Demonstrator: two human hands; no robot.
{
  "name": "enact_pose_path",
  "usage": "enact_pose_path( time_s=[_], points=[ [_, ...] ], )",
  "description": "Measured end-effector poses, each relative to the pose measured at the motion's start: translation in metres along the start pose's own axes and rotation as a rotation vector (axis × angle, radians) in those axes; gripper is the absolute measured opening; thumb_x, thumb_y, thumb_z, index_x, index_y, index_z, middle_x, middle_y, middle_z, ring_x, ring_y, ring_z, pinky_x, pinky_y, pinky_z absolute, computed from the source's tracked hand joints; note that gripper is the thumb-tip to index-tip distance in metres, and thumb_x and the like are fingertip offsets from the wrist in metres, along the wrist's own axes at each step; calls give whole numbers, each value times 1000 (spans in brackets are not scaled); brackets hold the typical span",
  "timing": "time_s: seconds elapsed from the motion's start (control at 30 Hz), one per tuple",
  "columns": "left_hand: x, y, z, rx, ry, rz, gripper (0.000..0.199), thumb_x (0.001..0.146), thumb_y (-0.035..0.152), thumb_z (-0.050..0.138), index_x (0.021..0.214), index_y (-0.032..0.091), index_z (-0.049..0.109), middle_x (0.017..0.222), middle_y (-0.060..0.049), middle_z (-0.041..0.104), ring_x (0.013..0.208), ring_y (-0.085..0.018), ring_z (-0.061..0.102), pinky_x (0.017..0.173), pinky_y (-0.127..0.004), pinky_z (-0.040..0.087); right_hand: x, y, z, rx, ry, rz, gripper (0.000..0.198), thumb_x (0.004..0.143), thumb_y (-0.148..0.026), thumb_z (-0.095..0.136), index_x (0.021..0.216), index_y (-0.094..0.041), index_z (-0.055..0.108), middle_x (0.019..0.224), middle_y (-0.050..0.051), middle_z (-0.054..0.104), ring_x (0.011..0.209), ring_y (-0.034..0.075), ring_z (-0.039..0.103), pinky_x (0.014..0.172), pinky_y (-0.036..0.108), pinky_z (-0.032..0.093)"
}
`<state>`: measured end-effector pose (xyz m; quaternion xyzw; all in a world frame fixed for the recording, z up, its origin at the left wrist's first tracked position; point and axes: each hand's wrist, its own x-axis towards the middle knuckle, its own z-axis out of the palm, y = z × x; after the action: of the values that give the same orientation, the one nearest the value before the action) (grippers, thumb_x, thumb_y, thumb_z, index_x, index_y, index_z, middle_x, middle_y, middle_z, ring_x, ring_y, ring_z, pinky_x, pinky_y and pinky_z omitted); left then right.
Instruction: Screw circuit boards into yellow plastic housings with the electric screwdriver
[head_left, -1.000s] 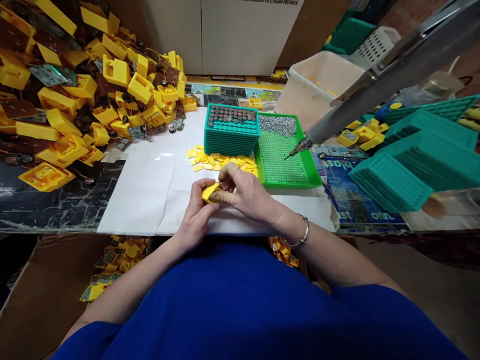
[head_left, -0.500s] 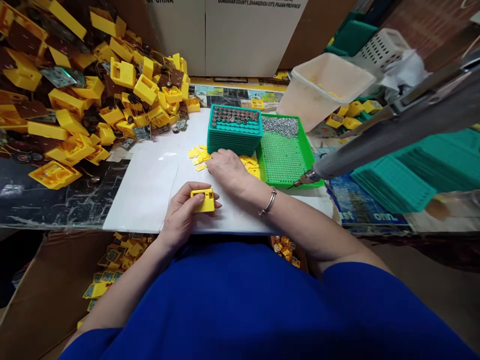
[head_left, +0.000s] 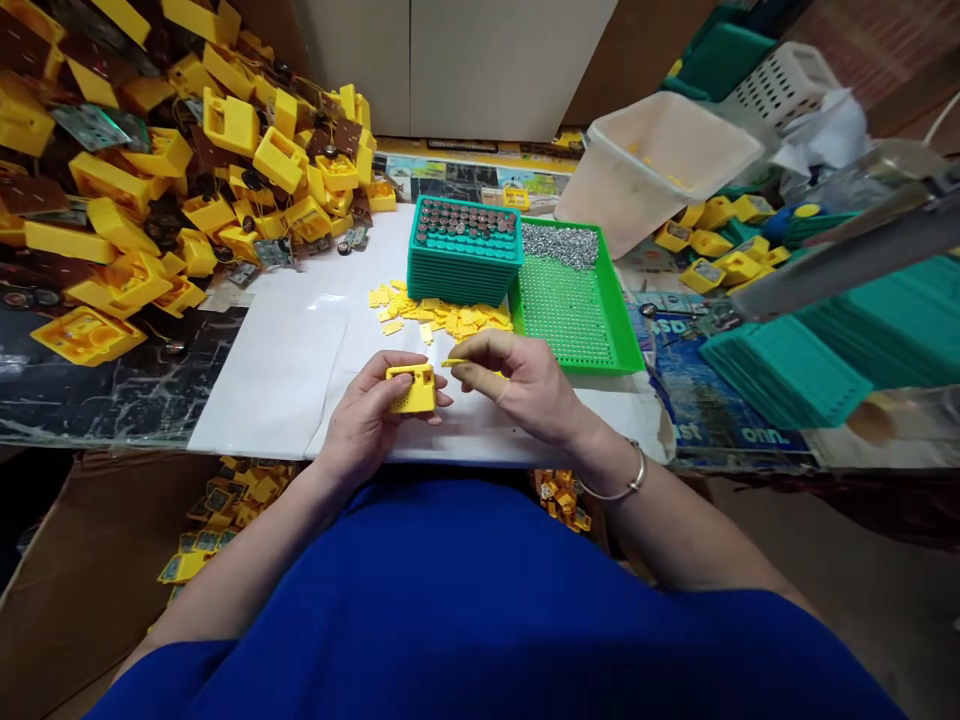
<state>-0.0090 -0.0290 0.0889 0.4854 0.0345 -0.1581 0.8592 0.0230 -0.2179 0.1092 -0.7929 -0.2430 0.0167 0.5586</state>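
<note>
Between the thumb and fingers of my left hand (head_left: 367,405) is a small yellow plastic case (head_left: 412,392), with speaker holes and an opening near its upper edge. My right hand (head_left: 521,385) pinches a thin yellow plastic cover (head_left: 454,362) just right of the case, a small gap apart from it. Behind both hands lies a loose pile of yellow plastic covers (head_left: 457,318) on the white sheet (head_left: 277,370). A stack of teal trays (head_left: 465,270) stands behind that pile, its top one carrying rows of button cells (head_left: 461,222).
Right of the stack, a green perforated tray (head_left: 566,310) holds many small screws (head_left: 562,245). An electric screwdriver (head_left: 840,250) hangs at the right, above more teal trays (head_left: 787,365). Yellow cases with wires and circuit boards (head_left: 135,200) heap up at left. A translucent bin (head_left: 652,165) stands behind.
My right hand has come back from the pile toward the case, now pinching a yellow cover. The left hand keeps its hold on the case. The screwdriver has swung right and up.
</note>
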Motion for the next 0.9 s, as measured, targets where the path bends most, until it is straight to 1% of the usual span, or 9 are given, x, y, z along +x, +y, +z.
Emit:
enact_pose_path(
  time_s=[0.13, 0.2, 0.27, 0.4, 0.47, 0.57, 0.73, 0.8, 0.9],
  points=[
    [3, -4, 9, 36, -45, 25, 21, 80, 26, 67, 99, 17, 65, 82, -5, 73, 78, -24, 73, 61, -32, 59, -14, 6, 4, -252, 63, -222, 10, 92, -23, 60, 90, -18, 68, 84, 4, 73, 77, 13, 66, 71, 26, 51],
    [2, -6, 12, 79, -51, 52, 19, 82, 26, 65, 99, 18, 66, 83, -4, 72, 78, -22, 72, 63, -32, 59, -16, 9, 3, -346, 77, -272, 16, 94, -25, 55, 91, -17, 69, 83, 6, 73, 77, 15, 66, 73, 28, 52],
    [1, -8, 12, 148, -50, 75, 18, 85, 28, 64, 100, 19, 67, 83, -3, 72, 73, -20, 70, 66, -33, 58, -16, 10, 1, -353, 45, -234, 18, 95, -26, 53, 90, -17, 69, 83, 7, 73, 75, 15, 65, 72, 29, 52],
    [0, -8, 11, 291, -40, 144, 19, 86, 31, 66, 100, 19, 69, 85, -3, 71, 70, -17, 67, 70, -32, 57, -15, 8, -6, -83, -79, -16, 16, 91, -29, 61, 82, -18, 69, 75, 1, 72, 63, 11, 62, 63, 24, 50],
    [2, -7, 13, 279, -39, 159, 20, 86, 32, 67, 101, 20, 69, 88, -3, 71, 74, -17, 67, 71, -32, 58, -15, 9, -8, 20, -32, 42, 17, 89, -33, 64, 83, -18, 69, 77, 1, 72, 61, 10, 63, 61, 24, 50],
    [5, -3, 18, 186, -55, 109, 21, 85, 31, 67, 102, 20, 66, 88, -4, 71, 82, -20, 70, 69, -32, 59, -17, 11, -8, 89, 93, 21, 18, 90, -35, 65, 88, -18, 70, 83, 3, 73, 66, 11, 65, 62, 25, 53],
    [7, -4, 22, 144, -55, 69, 19, 83, 29, 66, 99, 19, 66, 85, -3, 72, 76, -19, 71, 65, -31, 60, -21, 17, -8, -164, 109, -180, 15, 93, -30, 61, 90, -19, 70, 83, 4, 73, 75, 13, 66, 71, 27, 53],
    [8, -4, 22, 144, -45, 46, 18, 81, 28, 66, 98, 19, 66, 82, -3, 71, 73, -19, 71, 62, -30, 59, -21, 19, -10, -380, 62, -332, 23, 98, -31, 52, 91, -20, 70, 80, 5, 71, 73, 14, 64, 68, 29, 51],
    [11, -4, 21, 114, -94, -104, 18, 78, 26, 66, 93, 17, 65, 74, -3, 69, 69, -21, 70, 53, -29, 56, -19, 21, -17, -686, -54, -625, 33, 100, -26, 42, 86, -23, 71, 75, 5, 70, 65, 16, 57, 60, 32, 42]
  ],
)
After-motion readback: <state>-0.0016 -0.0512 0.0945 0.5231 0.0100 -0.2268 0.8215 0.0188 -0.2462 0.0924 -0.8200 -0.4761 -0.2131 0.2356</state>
